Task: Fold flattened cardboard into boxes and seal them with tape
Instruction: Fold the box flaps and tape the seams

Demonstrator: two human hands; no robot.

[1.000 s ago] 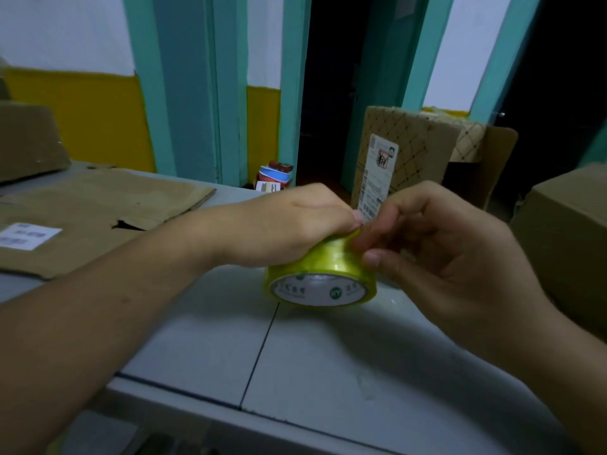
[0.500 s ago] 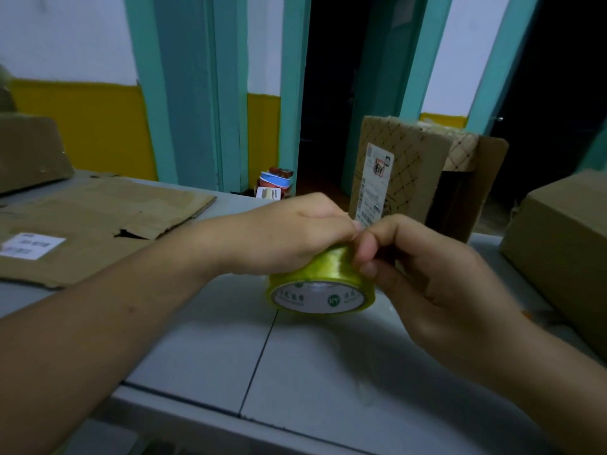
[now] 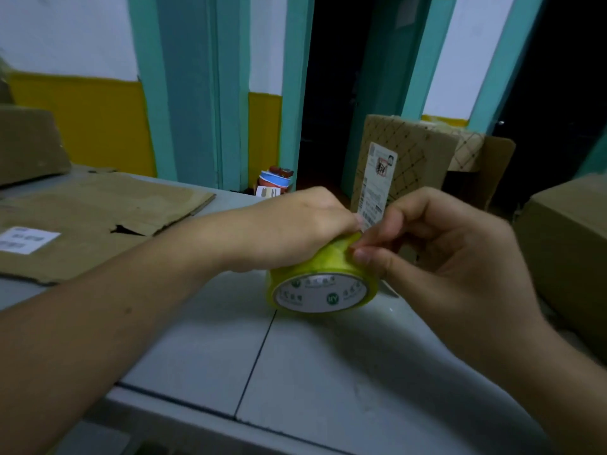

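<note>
My left hand (image 3: 295, 231) grips the tape roll (image 3: 320, 284) on the surface (image 3: 328, 372); my right hand (image 3: 443, 257) pinches its top, maybe the loose end. Flattened cardboard (image 3: 92, 218) lies left of the roll, and a patterned box (image 3: 414, 149) stands behind it, contents hidden.

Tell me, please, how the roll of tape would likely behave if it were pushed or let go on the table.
The roll of tape stands on its round edge under the left hand, so it would probably roll if released. Its glossy surface looks smooth, likely slippery. It seems stiff: its shape is round despite the grip.
</note>
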